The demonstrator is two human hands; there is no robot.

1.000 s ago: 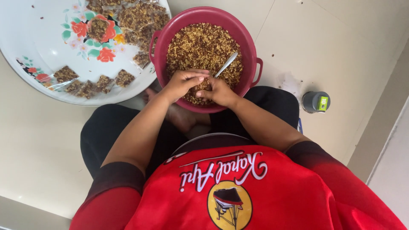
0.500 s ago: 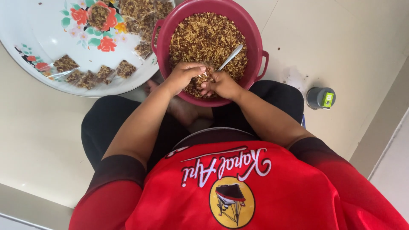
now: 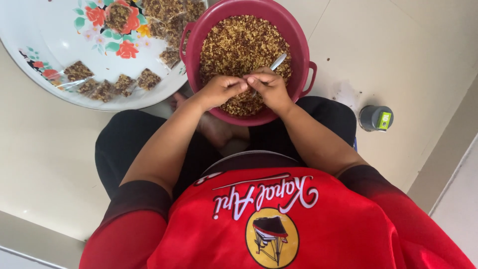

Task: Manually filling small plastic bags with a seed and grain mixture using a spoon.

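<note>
We're looking down on a pale, glossy tiled floor (image 3: 408, 45), lightly smudged, and on it sits a round, deep red plastic basin (image 3: 298, 37) with small side handles, heaped with a coarse, crumbly brown-and-gold mix (image 3: 239, 45). Over its near edge our left hand (image 3: 221, 89) and right hand (image 3: 271, 88) meet, knuckles up, fingers curled in tight and pinched together on something small we can't make out between them. A slim metal spoon (image 3: 276, 62) pokes out from the right hand's grip, its long axis slanting up and to the right across the mix, the shiny end pointing toward the basin's far right wall. Just left of the basin, touching or nearly so, we've got a wide white enamel tray (image 3: 45, 45) painted with red flowers, smooth and shiny, carrying little square clear packets (image 3: 148, 78) of the same brown mix. Off to the right stands a small grey cylinder (image 3: 374, 118), well apart.
</note>
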